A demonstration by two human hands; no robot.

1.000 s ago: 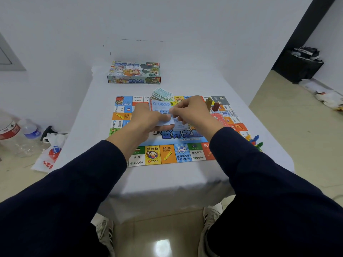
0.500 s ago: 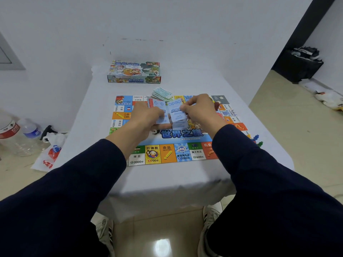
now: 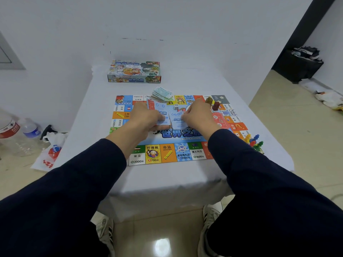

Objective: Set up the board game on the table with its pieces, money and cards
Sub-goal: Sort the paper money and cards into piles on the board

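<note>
The colourful game board (image 3: 167,154) lies flat on the white table (image 3: 185,86). Over its middle, my left hand (image 3: 143,117) grips a stack of light blue cards (image 3: 161,115). My right hand (image 3: 198,117) pinches a separate blue card (image 3: 176,121) beside that stack. A white die (image 3: 176,107) sits between the hands. A pile of green paper money (image 3: 161,94) rests at the board's far edge. Red cards (image 3: 220,120) lie just right of my right hand. Brown and dark red pieces (image 3: 212,103) stand at the far right corner.
The game box (image 3: 134,72) sits at the table's far end. Several coloured pawns (image 3: 254,141) cluster at the board's right edge. Plastic bottles (image 3: 29,128) and a bag (image 3: 50,154) lie on the floor at left. A black bin (image 3: 298,65) stands at far right.
My hands have drawn apart, splitting the blue cards: a card has come off the stack to the right. The die now shows between them.
</note>
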